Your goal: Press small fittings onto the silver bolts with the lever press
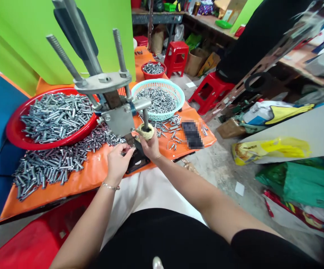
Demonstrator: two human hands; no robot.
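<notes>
A metal hand press (118,119) stands on the orange-covered table (94,168). My left hand (118,162) is at the foot of the press, thumb and fingers pinched together at a small piece too hidden to name. My right hand (150,146) is closed around the lower end of the press lever, by its cloth-wrapped yellowish grip (145,131). Left of the press, a red basin (13,129) holds a heap of small metal tubular parts (58,116). More such parts (50,164) lie piled on the table before it.
Behind the press are a light-blue basket (180,95) and a small red basin (150,74), both with metal parts. A blurred dark object (192,134) lies at the table's right. Red stools (211,89), a person's dark-clothed leg (251,37) and bags (310,183) are at the right.
</notes>
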